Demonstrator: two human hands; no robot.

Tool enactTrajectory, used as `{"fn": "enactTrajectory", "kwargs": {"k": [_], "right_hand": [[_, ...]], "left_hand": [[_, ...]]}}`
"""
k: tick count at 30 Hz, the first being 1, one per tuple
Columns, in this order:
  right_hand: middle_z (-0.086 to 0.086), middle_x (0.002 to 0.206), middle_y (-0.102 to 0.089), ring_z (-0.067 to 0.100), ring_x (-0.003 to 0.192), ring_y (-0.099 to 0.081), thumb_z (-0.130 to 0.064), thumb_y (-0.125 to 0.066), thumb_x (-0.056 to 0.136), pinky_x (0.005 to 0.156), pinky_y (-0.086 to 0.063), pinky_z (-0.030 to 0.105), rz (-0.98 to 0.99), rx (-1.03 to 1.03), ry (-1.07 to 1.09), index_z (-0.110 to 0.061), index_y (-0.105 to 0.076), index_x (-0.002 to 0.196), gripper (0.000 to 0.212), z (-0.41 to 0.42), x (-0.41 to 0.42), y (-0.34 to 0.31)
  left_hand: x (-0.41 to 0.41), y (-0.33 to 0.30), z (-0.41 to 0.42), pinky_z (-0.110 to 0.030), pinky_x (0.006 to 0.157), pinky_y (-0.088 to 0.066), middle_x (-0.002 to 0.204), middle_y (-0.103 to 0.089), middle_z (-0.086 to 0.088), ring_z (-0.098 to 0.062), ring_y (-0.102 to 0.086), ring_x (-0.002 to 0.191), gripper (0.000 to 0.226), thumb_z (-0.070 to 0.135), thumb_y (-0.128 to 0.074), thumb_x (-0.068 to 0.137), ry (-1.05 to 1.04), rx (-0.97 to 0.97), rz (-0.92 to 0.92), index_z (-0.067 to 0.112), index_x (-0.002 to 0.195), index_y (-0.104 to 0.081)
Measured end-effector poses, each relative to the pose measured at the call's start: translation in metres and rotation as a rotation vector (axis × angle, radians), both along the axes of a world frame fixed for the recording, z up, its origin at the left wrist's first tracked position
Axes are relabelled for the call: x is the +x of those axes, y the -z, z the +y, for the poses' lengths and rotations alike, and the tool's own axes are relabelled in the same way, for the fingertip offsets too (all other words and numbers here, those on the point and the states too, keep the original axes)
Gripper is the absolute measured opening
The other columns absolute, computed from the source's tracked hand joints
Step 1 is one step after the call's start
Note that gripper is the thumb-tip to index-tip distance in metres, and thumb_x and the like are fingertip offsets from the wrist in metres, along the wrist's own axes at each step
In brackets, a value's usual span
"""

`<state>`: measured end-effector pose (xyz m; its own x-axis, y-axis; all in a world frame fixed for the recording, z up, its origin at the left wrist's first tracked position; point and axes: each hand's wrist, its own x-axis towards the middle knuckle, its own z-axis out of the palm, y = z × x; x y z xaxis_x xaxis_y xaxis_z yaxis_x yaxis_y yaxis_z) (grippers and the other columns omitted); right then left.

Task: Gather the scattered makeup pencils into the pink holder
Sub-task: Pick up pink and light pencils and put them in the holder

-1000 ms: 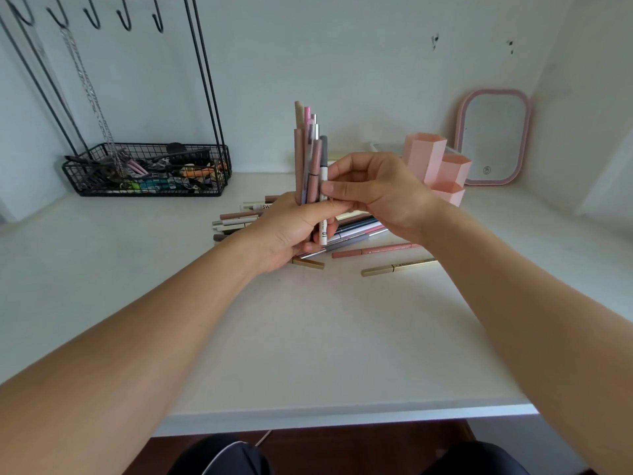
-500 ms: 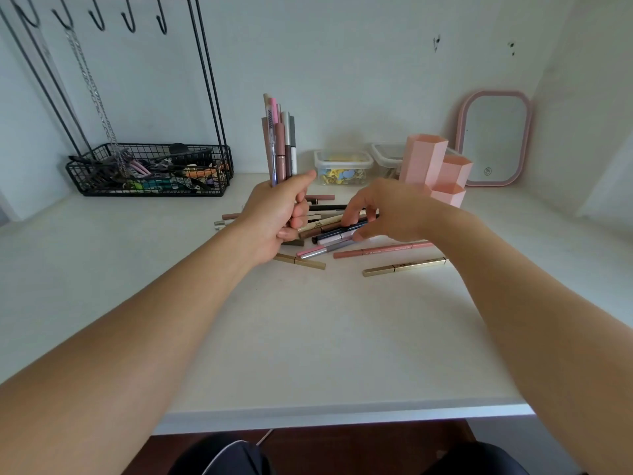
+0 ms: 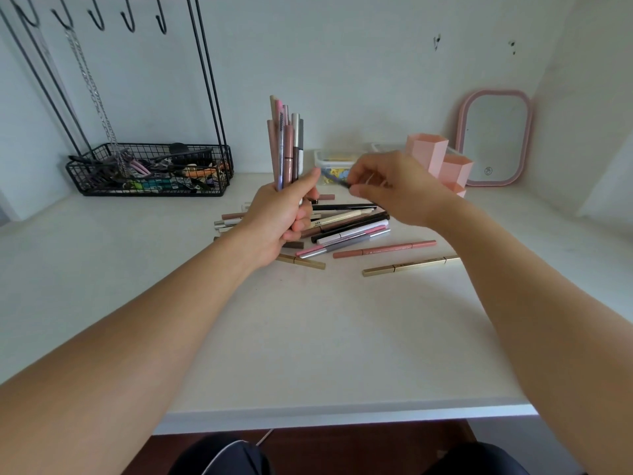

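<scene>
My left hand (image 3: 279, 222) grips an upright bundle of several makeup pencils (image 3: 286, 145) above the table. My right hand (image 3: 394, 190) is raised just to its right and pinches one dark pencil (image 3: 334, 178), blurred, pointing toward the bundle. Below both hands lies a heap of scattered pencils (image 3: 346, 228), with a rose pencil (image 3: 383, 249) and two gold pencils (image 3: 409, 265) (image 3: 301, 261) nearer me. The pink holder (image 3: 428, 156), made of stepped hexagonal tubes, stands at the back right, partly behind my right hand.
A black wire basket (image 3: 150, 171) of hair clips sits at the back left under a hook rack with a hanging chain (image 3: 99, 97). A clear box (image 3: 334, 161) stands by the wall. A pink-framed mirror (image 3: 495, 137) leans at the back right. The table edge (image 3: 342, 414) runs in front.
My right hand lifted from the pile with a dark pencil and moved up toward the bundle. My left hand with its bundle shifted slightly right and stays upright.
</scene>
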<state>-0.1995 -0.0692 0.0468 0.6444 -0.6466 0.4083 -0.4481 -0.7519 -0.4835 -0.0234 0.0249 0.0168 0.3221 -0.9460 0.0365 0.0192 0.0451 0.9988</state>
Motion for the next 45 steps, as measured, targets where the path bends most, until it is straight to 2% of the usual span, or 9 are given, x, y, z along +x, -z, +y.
{"fn": "enactTrajectory", "kwargs": {"k": [4,8,13,23,27,33,36,40,45], "right_hand": [[0.006,0.079,-0.061,0.014,0.063,-0.058,-0.004,-0.060,0.096,0.063,-0.054,0.025,-0.414,0.346,-0.166,0.003,-0.061,0.114,0.019,0.010,0.006,-0.003],[0.017,0.084,-0.062,0.023,0.072,-0.062,0.000,-0.058,0.097,0.068,-0.057,0.027,-0.552,0.577,-0.340,0.002,-0.057,0.111,0.014,0.017,0.013,-0.001],[0.016,0.080,-0.065,0.023,0.070,-0.063,0.003,-0.063,0.092,0.068,-0.057,0.029,-0.600,0.610,-0.364,-0.001,-0.060,0.100,0.009,0.020,0.017,0.003],[0.036,0.102,-0.064,0.033,0.085,-0.064,0.002,-0.068,0.087,0.075,-0.060,0.033,-0.669,0.605,-0.317,0.008,-0.064,0.109,0.023,0.017,0.019,0.009],[0.019,0.085,-0.067,0.022,0.072,-0.066,0.004,-0.066,0.089,0.070,-0.058,0.028,-0.697,0.634,-0.345,0.002,-0.066,0.099,0.011,0.016,0.020,0.008],[0.023,0.097,-0.066,0.025,0.080,-0.066,-0.004,-0.065,0.092,0.073,-0.057,0.030,-0.671,0.608,-0.318,0.011,-0.062,0.114,0.027,0.014,0.019,0.008],[0.005,0.088,-0.073,0.014,0.076,-0.067,-0.019,-0.067,0.094,0.067,-0.055,0.023,-0.454,0.475,-0.169,-0.003,-0.072,0.105,0.020,0.010,0.009,0.003],[-0.008,0.081,-0.074,-0.007,0.064,-0.061,-0.018,-0.082,0.080,0.066,-0.046,0.015,0.215,0.149,-0.073,-0.017,-0.079,0.087,0.008,0.000,-0.005,0.001],[-0.009,0.080,-0.071,-0.017,0.060,-0.052,-0.018,-0.082,0.080,0.056,-0.034,-0.002,0.413,0.104,-0.063,-0.018,-0.079,0.090,0.011,0.009,-0.002,0.005]], "left_hand": [[-0.006,0.000,0.002,-0.020,0.038,-0.020,0.053,-0.036,0.005,-0.010,-0.032,0.046,0.035,0.050,-0.067,0.090,0.089,-0.017,-0.005,0.016,0.086,-0.065],[-0.011,0.002,0.002,-0.019,0.036,-0.021,0.052,-0.036,0.004,-0.011,-0.029,0.046,0.033,0.051,-0.073,0.081,0.131,-0.017,-0.014,0.020,0.082,-0.062],[-0.013,0.002,0.004,-0.017,0.034,-0.023,0.052,-0.043,0.002,-0.010,-0.032,0.041,0.036,0.044,-0.083,0.060,0.118,-0.015,-0.064,0.015,0.076,-0.069],[-0.013,0.001,0.005,-0.021,0.040,-0.038,0.058,-0.065,-0.005,-0.015,-0.050,0.043,0.038,0.049,-0.068,0.090,0.158,-0.012,-0.271,0.017,0.072,-0.056],[-0.012,-0.001,0.006,-0.021,0.041,-0.039,0.051,-0.059,-0.003,-0.024,-0.073,0.064,0.039,0.045,-0.063,0.095,0.155,-0.035,-0.288,0.016,0.070,-0.051],[-0.011,-0.001,0.007,-0.023,0.043,-0.039,0.053,-0.052,0.001,-0.018,-0.057,0.052,0.036,0.047,-0.065,0.093,0.210,0.011,-0.227,0.018,0.076,-0.051],[-0.009,-0.004,0.006,-0.023,0.044,-0.042,0.055,-0.046,0.003,-0.013,-0.049,0.049,0.037,0.050,-0.064,0.093,0.202,0.009,-0.105,0.021,0.076,-0.049],[-0.004,-0.006,0.004,-0.021,0.042,-0.035,0.053,-0.042,0.004,-0.012,-0.042,0.047,0.038,0.046,-0.072,0.088,0.092,-0.003,0.037,0.022,0.070,-0.048],[-0.001,-0.004,-0.001,-0.020,0.040,-0.029,0.054,-0.045,0.003,-0.011,-0.042,0.046,0.039,0.038,-0.077,0.086,0.018,0.007,0.096,0.022,0.064,-0.049]]}}
